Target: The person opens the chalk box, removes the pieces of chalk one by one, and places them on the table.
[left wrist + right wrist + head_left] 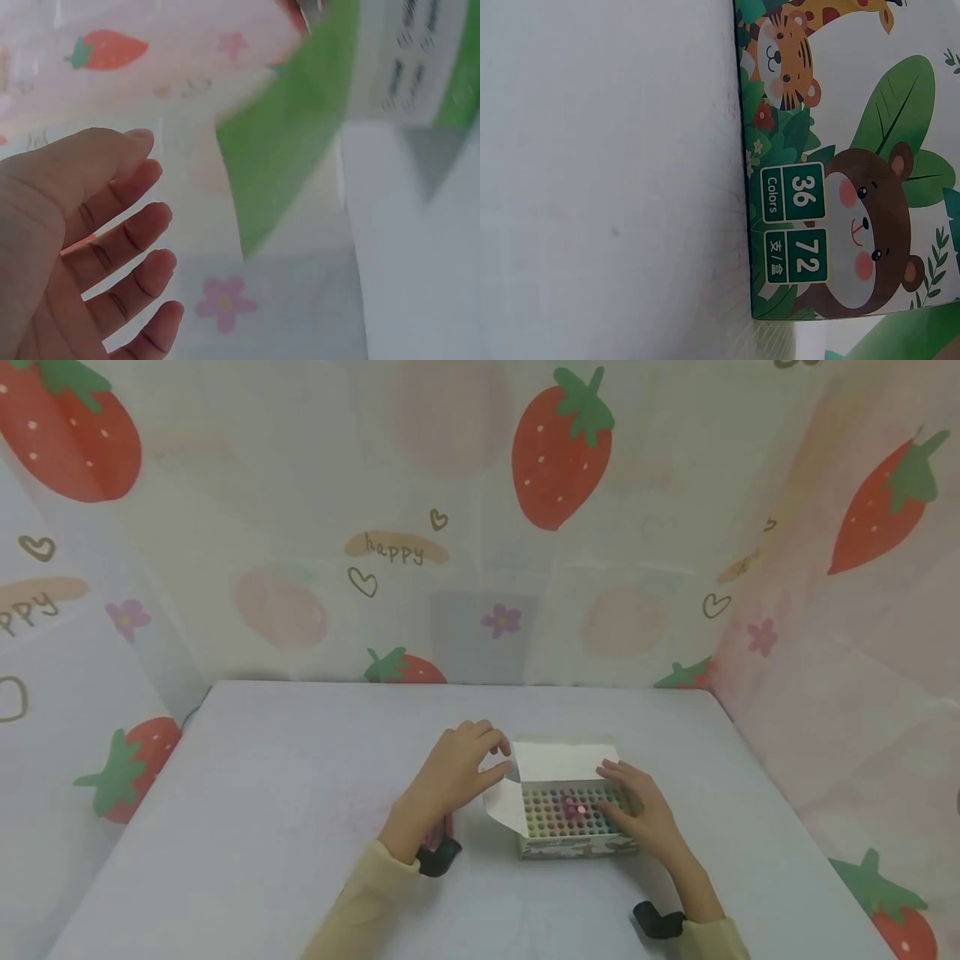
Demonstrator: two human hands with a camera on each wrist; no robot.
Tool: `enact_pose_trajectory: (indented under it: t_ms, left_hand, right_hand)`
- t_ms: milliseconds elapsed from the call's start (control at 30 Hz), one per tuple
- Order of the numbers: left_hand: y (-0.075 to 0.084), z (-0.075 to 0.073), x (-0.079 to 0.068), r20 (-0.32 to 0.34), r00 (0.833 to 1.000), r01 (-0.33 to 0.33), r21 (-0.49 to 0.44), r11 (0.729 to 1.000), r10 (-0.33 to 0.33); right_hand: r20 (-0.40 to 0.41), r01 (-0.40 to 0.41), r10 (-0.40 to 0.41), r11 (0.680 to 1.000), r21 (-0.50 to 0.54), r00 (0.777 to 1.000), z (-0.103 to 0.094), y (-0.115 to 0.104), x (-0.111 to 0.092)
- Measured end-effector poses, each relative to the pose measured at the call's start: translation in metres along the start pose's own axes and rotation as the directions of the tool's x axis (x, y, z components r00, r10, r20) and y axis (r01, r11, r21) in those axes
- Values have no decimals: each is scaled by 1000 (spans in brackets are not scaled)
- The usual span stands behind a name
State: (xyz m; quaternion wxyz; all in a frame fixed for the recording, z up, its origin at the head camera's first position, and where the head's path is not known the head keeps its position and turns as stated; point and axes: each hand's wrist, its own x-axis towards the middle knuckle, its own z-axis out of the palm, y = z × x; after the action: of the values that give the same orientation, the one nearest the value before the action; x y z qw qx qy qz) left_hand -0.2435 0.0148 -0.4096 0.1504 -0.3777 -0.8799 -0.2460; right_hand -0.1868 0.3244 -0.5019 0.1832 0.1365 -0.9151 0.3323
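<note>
A carton (pixel 577 847) with its lid (pixel 564 762) tipped back stands on the table, packed with rows of colored round-ended sticks (pixel 542 814); their exact kind is unclear. Near the middle, a few pink-purple sticks (pixel 572 807) stand higher than the others. My left hand (pixel 453 768), fingers loosely bent, is beside the carton's left side flap (pixel 507 806). The left wrist view shows that hand apart from a green-and-white flap (pixel 292 135). My right hand (pixel 641 810) rests over the carton's right end, its thumb above the sticks. The right wrist view does not show the hand.
A reddish object (pixel 437 833), partly hidden, lies behind my left wrist on the white table (pixel 262 827). Printed sheets with strawberries (pixel 562 452) enclose the table's back and sides. The right wrist view shows a printed animal box face (pixel 855 225) reading "36 Colors" and "72".
</note>
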Motion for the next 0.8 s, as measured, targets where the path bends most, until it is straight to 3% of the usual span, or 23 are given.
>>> enact_pose_trajectory:
  t_ms: [133, 467, 633, 800]
  left_hand:
    - [19, 10, 7, 57, 997, -47, 11, 999, 47]
    - [61, 34, 22, 221, 972, -88, 50, 995, 75]
    - [70, 46, 29, 264, 963, -92, 118, 989, 58]
    - [72, 57, 34, 323, 946, -84, 175, 981, 23]
  right_hand:
    - [6, -12, 12, 1000, -1, 1000, 1, -1, 0]
    - [2, -15, 15, 1000, 9, 1000, 3, 0, -1]
    - [1, 15, -15, 1000, 11, 1000, 3, 1, -1]
    - [11, -6, 6, 1000, 12, 1000, 0, -1, 2]
